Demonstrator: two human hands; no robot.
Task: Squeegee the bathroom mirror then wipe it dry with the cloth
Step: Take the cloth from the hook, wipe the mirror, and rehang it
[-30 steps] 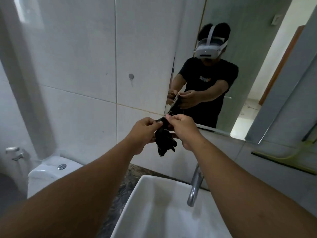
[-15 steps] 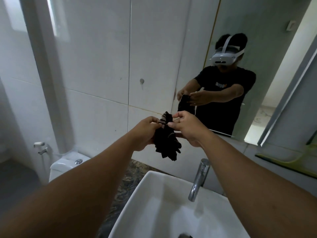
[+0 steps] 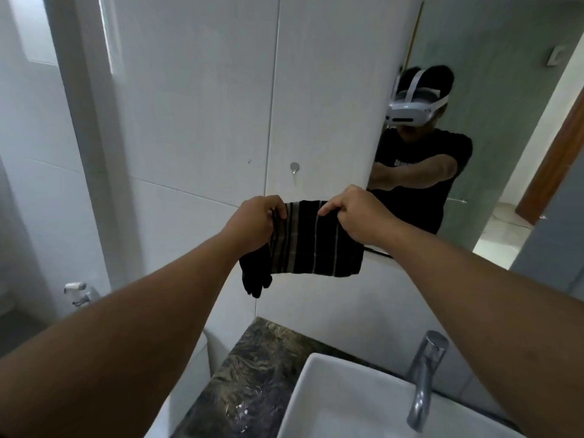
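A person's left hand [image 3: 257, 221] and right hand [image 3: 355, 214] each pinch a top corner of the dark striped cloth [image 3: 311, 240], bunched a second ago, now stretched flat above the desk [image 3: 252, 374], beside the mirror [image 3: 505, 90], likely ready for drying.

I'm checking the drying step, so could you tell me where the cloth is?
The striped cloth hangs mid-frame, stretched between left hand and right hand, left of the mirror.
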